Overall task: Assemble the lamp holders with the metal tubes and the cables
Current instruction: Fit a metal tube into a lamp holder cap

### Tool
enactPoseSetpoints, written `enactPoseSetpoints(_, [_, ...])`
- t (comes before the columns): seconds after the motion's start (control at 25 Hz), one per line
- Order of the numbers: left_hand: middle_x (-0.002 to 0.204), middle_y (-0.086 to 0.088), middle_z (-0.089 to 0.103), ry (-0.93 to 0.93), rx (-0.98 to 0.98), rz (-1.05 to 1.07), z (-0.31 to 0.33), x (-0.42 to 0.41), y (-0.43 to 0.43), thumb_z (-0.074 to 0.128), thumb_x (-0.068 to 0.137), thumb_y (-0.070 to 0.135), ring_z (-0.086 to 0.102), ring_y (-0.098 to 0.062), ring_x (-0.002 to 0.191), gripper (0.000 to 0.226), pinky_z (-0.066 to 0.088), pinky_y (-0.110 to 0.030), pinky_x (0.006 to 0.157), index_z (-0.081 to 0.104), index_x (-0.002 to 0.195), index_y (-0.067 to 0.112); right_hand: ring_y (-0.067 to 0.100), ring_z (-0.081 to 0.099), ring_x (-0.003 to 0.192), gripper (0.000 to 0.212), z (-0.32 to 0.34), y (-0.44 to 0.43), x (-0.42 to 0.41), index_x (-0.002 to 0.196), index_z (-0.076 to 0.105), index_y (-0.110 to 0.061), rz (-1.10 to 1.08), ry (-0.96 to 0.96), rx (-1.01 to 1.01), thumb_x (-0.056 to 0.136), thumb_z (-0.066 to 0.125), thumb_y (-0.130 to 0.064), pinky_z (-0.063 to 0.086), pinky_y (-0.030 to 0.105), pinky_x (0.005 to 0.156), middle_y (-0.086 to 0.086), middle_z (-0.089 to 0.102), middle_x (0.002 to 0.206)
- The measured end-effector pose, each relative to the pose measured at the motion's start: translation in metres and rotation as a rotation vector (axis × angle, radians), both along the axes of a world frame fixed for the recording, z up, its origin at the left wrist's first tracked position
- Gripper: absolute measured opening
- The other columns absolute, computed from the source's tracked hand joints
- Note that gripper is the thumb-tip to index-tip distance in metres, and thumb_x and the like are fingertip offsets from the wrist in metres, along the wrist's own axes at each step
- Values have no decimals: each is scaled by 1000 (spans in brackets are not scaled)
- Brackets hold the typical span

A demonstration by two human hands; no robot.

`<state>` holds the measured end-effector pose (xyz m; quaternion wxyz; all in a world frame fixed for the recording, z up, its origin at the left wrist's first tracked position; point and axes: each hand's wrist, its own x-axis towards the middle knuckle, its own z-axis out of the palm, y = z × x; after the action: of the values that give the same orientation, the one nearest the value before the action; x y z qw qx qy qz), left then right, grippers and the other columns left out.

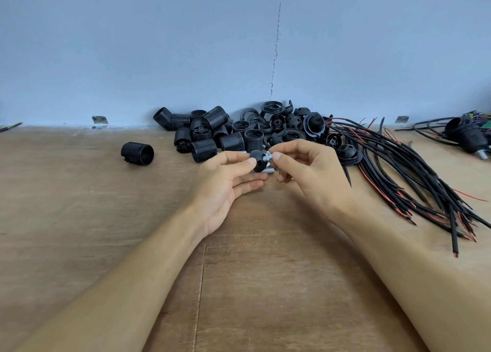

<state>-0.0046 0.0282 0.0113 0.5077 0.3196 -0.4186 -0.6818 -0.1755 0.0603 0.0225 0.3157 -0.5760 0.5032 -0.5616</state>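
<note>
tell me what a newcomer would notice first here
Dead centre, the left hand and right hand meet above the wooden table, the left pinching a small black domed plastic cap, the right pinching a short silver threaded metal tube right beside it. Behind them a heap of black ribbed plastic lamp holder shells lies against the pale blue wall, and a fanned bundle of black and red cables spreads at the right.

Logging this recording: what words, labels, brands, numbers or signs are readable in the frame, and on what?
No text is readable anywhere.
Moulded marks on one lamp holder in the pile: too blurred to read.
A green item at the far right edge: too small to tell.
The black cap in the left hand, metal tube in the right hand: no marking shows.
</note>
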Motion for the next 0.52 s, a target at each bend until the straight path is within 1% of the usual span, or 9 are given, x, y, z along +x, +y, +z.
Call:
enactPoseSetpoints(0.04, [81,-9,76,2,-13,13,-1,-1,0,67,90,-3,76,-31,78,12,61,-32,69,62,97,5,12,64,60,7,-1,0,0,96,74,-15,-17,22,-13,92,70,-12,54,25,66,-5,70,70])
enactPoseSetpoints(0.12, [81,-6,77,13,-31,33,-2,-1,0,70,88,-3,76,-31,78,20,61,-32,70,61,104,5,13,65,61,7,-2,-1,0,96,75,-16,-34,33,-24,91,71,-12,55,27,67,-3,72,73])
enactPoseSetpoints(0.2, [86,-6,78,27,-37,37,-3,0,-1,71,87,-4,76,-31,80,31,61,-32,71,59,115,5,14,67,62,8,-3,-1,-1,98,74,-15,-28,22,-17,91,71,-12,56,27,68,0,74,76])
enactPoseSetpoints(0.28, [95,-8,78,27,-36,21,-4,0,-2,71,88,-3,77,-32,85,38,61,-32,73,59,123,5,15,68,63,9,-4,-3,-1,100,73,-12,-12,7,-7,92,70,-11,57,26,66,2,74,75])
enactPoseSetpoints(0.4, [102,-12,77,-5,-49,-9,-5,1,-2,70,88,-3,76,-32,91,37,61,-30,75,65,124,2,15,68,61,7,-4,-4,0,99,72,-8,8,-12,7,95,68,-12,56,25,62,3,73,74])
enactPoseSetpoints(0.52, [102,-12,77,-14,-64,-13,-6,1,-3,69,88,-7,76,-34,93,34,61,-30,76,68,120,4,15,67,58,10,-4,-4,0,91,71,-12,4,-4,31,96,67,-20,54,26,59,0,71,69])
